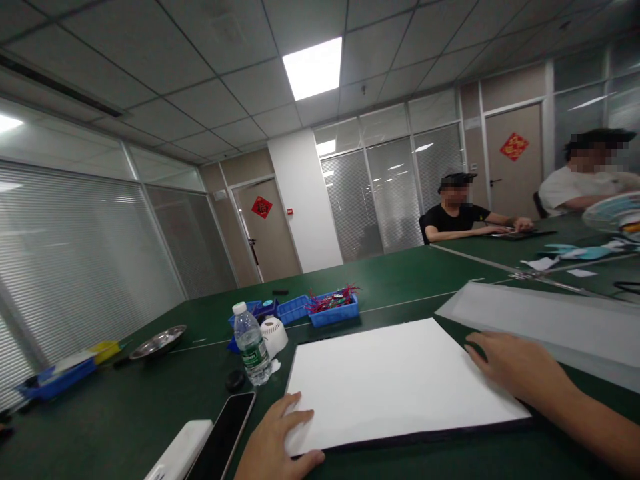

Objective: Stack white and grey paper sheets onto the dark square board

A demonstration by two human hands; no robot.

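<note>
Head view — my left hand lies flat, fingers spread, on the near corner of the white sheet on the green bench; my right hand, loose, steadies its far edge — sheet squared, nothing gripped.

The lone head camera looks forward across the green table, tilted up toward the ceiling.
</note>
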